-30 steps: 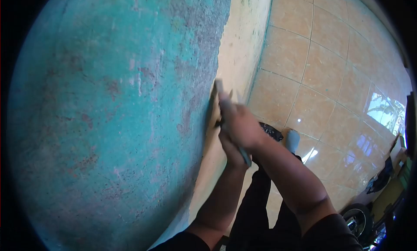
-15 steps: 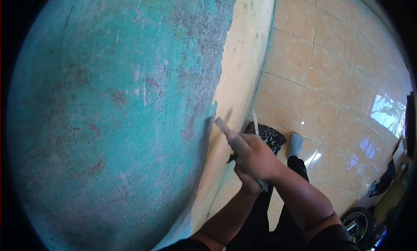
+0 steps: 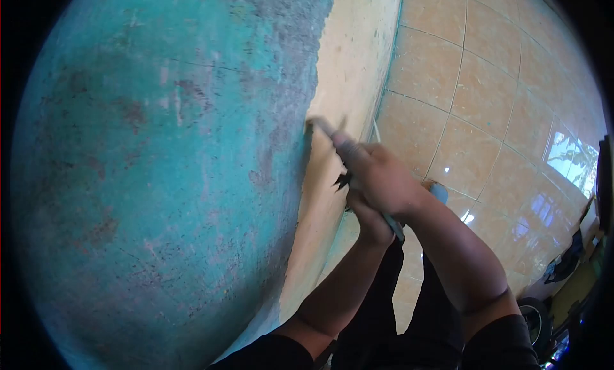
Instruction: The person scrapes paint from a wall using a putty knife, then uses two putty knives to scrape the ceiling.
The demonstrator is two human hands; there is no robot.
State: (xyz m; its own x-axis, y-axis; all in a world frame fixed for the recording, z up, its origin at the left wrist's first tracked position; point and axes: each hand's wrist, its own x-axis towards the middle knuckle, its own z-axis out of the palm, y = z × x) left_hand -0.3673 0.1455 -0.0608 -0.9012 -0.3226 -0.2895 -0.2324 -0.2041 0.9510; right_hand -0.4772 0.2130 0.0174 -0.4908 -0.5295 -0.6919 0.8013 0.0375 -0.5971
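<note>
My right hand (image 3: 387, 181) is wrapped round a narrow scraper (image 3: 325, 126) near its front. Behind it, my left hand (image 3: 371, 221) is closed on the rear part, whose end (image 3: 398, 230) sticks out past the palm. The tool's tip, smeared by motion, is at the ragged edge between the worn teal wall paint (image 3: 160, 178) and the cream lower band (image 3: 348, 56); whether it touches cannot be told. A ragged black scrap (image 3: 343, 180) shows beside my hands.
Glossy tan floor tiles (image 3: 483, 95) run along the wall's foot, with small pale flecks on them. A thin white strip (image 3: 376, 130) rises behind my hands. My grey-covered foot (image 3: 439, 192) is partly hidden by my forearm. A wheel (image 3: 536, 322) and dark items stand at the lower right.
Both hands have moved forward along the wall with the scraper, its tip still at the paint edge. The view has shifted slightly. The flake-strewn black sheet on the floor is now hidden behind my hands.
</note>
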